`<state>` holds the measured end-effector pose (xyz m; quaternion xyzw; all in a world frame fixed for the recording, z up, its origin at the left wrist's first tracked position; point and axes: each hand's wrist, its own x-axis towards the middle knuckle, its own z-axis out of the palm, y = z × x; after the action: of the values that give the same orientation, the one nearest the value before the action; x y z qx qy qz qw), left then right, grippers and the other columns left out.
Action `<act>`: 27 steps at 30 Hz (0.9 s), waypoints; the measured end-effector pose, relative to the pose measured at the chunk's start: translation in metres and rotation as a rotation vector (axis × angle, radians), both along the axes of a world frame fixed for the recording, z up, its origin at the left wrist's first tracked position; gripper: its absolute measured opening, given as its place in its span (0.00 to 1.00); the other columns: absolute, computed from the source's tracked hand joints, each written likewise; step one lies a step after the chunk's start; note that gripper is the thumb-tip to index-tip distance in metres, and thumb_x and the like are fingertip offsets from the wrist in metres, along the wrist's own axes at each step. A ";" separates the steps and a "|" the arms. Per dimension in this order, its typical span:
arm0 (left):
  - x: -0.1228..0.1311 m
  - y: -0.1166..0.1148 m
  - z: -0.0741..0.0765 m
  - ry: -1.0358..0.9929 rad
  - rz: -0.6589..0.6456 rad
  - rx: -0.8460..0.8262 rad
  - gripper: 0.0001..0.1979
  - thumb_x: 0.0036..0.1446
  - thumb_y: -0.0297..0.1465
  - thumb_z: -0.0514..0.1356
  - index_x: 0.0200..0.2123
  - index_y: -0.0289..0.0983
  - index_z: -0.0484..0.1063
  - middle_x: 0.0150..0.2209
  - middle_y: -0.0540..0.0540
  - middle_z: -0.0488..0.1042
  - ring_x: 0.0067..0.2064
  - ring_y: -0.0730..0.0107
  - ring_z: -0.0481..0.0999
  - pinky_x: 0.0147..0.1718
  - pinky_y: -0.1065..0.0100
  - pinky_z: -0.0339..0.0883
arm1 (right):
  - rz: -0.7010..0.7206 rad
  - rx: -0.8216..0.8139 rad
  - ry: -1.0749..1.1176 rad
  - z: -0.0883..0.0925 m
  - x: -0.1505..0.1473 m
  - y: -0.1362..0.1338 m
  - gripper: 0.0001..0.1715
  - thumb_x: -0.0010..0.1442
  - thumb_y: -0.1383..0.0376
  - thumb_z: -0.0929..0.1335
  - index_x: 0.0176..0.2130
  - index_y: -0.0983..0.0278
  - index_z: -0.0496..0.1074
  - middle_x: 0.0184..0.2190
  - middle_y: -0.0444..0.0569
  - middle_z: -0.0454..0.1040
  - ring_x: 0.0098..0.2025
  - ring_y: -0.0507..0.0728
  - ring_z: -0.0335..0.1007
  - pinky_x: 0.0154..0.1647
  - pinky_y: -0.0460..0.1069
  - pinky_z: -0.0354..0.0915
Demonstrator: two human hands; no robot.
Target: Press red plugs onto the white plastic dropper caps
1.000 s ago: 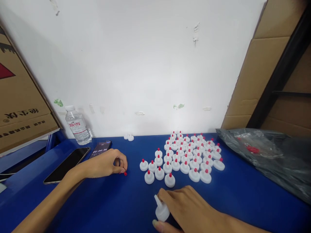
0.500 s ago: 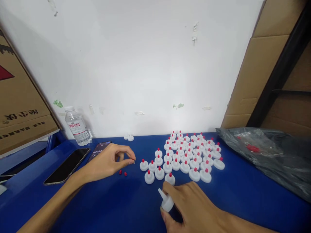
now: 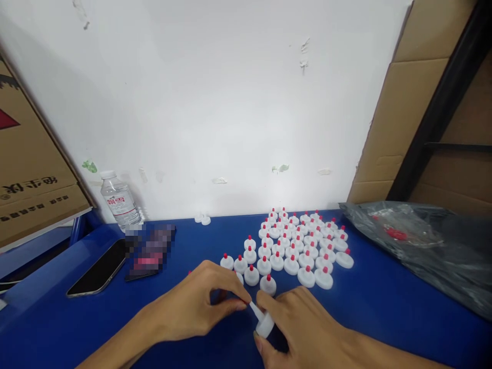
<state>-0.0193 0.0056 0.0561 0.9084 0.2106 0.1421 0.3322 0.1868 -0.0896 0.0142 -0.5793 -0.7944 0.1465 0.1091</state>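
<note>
Between the thumb and fingers of my right hand (image 3: 303, 328) is a white nozzle cap (image 3: 265, 325), tilted so its spout points up and left. My left hand (image 3: 196, 302) is pinched at the spout's tip, where a trace of red shows between thumb and finger; most of that small piece is hidden. Just beyond my hands stand many white caps with red tips (image 3: 277, 261), upright and packed close together on the blue table (image 3: 215, 238). A bit of red shows behind my left hand.
At the left are a black phone (image 3: 98, 269), a second phone, partly pixelated (image 3: 151, 253), and a water bottle (image 3: 121, 202). Two small white pieces (image 3: 203, 219) lie by the wall. A dark plastic bag (image 3: 430, 251) with red pieces is on the right.
My left hand has moved right and toward me, from beside the loose red tips to the spout of the held cap. My right hand has stayed almost still. The second phone is now uncovered.
</note>
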 end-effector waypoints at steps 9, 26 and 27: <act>0.005 -0.010 -0.004 -0.041 -0.044 -0.033 0.09 0.67 0.32 0.62 0.43 0.43 0.84 0.38 0.48 0.83 0.36 0.70 0.78 0.30 0.72 0.62 | 0.025 -0.011 -0.004 -0.001 0.001 -0.002 0.14 0.55 0.58 0.68 0.41 0.61 0.71 0.33 0.50 0.80 0.36 0.66 0.77 0.36 0.53 0.57; 0.000 0.003 -0.009 0.149 0.108 -0.214 0.18 0.66 0.45 0.61 0.38 0.37 0.82 0.28 0.48 0.78 0.18 0.77 0.68 0.18 0.76 0.61 | 0.105 0.161 0.028 -0.004 0.011 -0.004 0.14 0.72 0.59 0.62 0.53 0.64 0.65 0.34 0.50 0.79 0.32 0.62 0.76 0.32 0.51 0.59; 0.001 0.002 -0.008 0.173 0.096 -0.214 0.20 0.67 0.46 0.59 0.35 0.36 0.80 0.26 0.49 0.76 0.18 0.78 0.68 0.17 0.76 0.60 | 0.110 0.182 0.021 -0.006 0.011 -0.004 0.14 0.73 0.59 0.62 0.54 0.65 0.64 0.33 0.49 0.79 0.31 0.62 0.76 0.31 0.50 0.58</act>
<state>-0.0188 0.0078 0.0477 0.8654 0.2955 0.0558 0.4008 0.1981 -0.0933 0.0086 -0.5209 -0.8339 0.0854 0.1614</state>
